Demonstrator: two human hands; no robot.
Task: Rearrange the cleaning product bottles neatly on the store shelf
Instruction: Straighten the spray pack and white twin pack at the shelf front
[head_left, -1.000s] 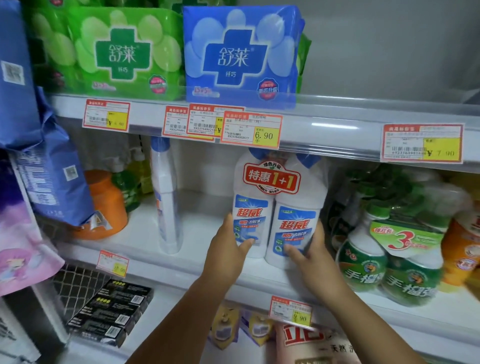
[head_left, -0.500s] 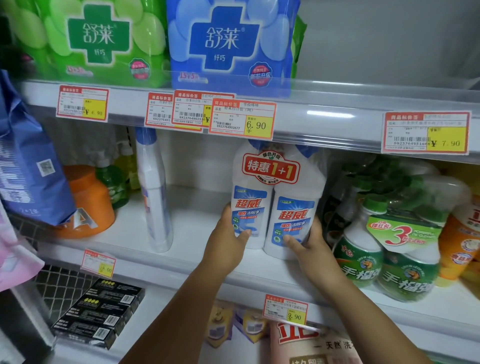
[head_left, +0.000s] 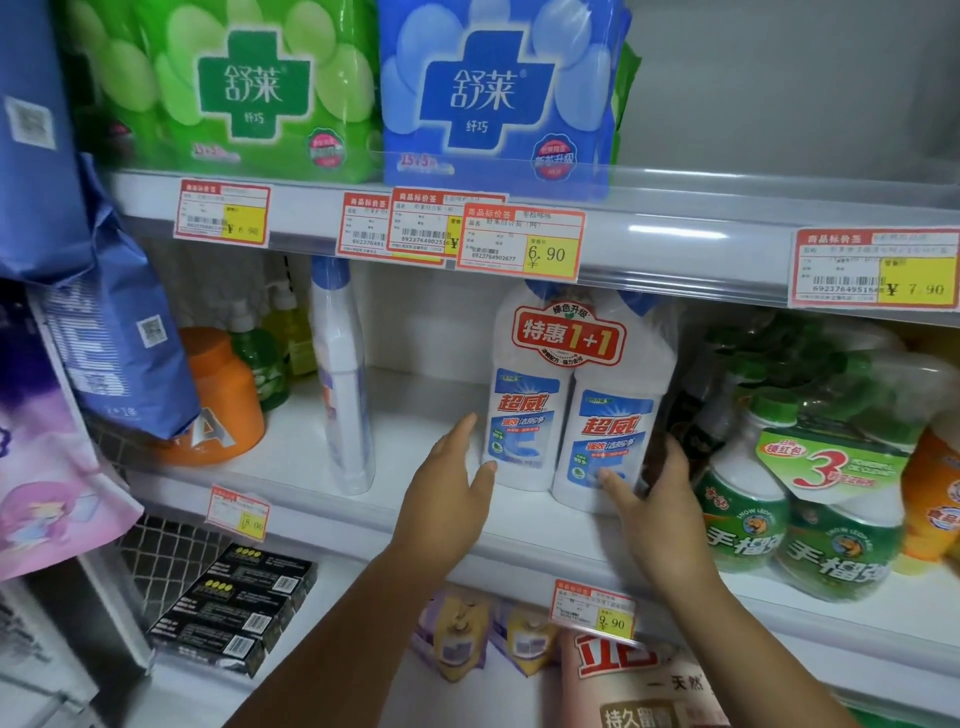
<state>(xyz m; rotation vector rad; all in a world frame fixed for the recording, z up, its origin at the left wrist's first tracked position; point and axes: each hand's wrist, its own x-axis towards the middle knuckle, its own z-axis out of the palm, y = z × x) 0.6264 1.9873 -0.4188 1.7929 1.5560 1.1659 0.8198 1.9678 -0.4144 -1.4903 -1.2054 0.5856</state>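
Observation:
A shrink-wrapped twin pack of white cleaner bottles with blue labels and a red "1+1" tag stands upright on the middle shelf. My left hand is just left of the pack, fingers spread; only the thumb tip touches the left bottle's lower edge. My right hand grips the right bottle's base, thumb on the front label and fingers round its right side. A single tall white bottle with a blue cap stands further left.
Green-capped spray bottles in a "3" bundle crowd the pack's right side, with dark bottles behind. An orange jar and green bottles sit at the left. Hanging blue bags overlap the shelf's left end. Price tags line the shelf edges.
My left hand has come off the left bottle and its fingers have spread. My right hand stays on the pack. The view has shifted slightly left and down.

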